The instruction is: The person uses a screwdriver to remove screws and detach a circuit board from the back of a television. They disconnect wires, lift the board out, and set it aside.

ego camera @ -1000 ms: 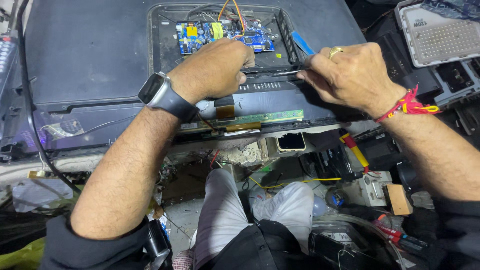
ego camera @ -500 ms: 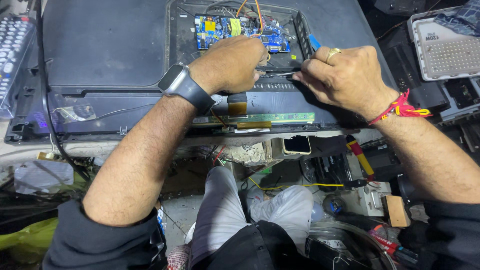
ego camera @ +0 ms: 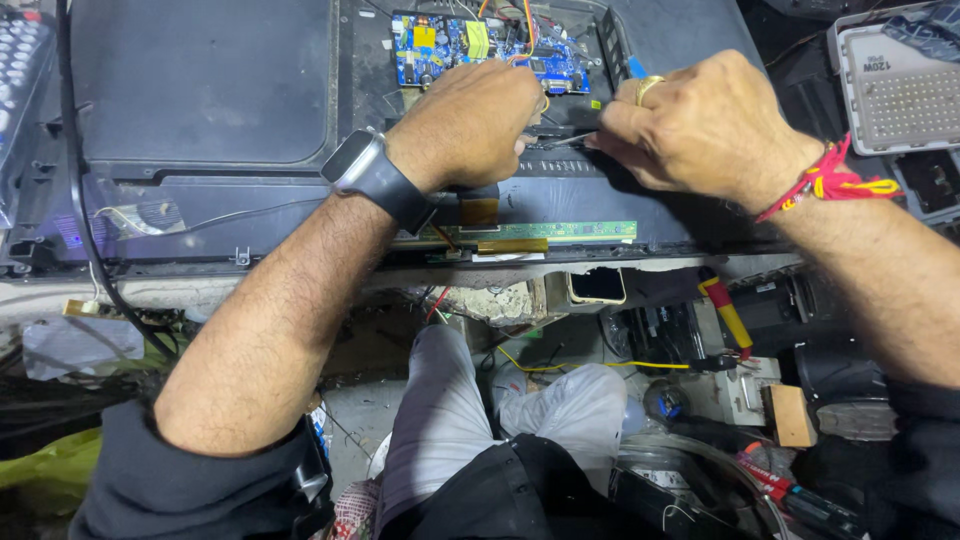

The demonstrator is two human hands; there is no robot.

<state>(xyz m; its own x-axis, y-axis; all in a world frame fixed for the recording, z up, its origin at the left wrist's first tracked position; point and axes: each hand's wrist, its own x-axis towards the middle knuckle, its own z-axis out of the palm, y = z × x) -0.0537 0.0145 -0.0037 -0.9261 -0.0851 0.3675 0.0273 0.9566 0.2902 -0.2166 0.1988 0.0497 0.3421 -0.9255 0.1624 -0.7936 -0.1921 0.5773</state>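
Change: both hands now sit lower and larger in view than a second ago, the television back filling more of the picture.
Left hand (ego camera: 470,125): curled shut, knuckles up, resting on the open television back panel (ego camera: 200,90); its hold is hidden.
Right hand (ego camera: 700,125): closed, pinching a thin metal tool (ego camera: 565,140) pointing left towards the other hand.
Blue circuit board (ego camera: 450,45): just above the knuckles.
Green strip board (ego camera: 560,232): below both hands.

Bare back panel (ego camera: 200,90) lies open; blue circuit board (ego camera: 470,45) crowds both hands.
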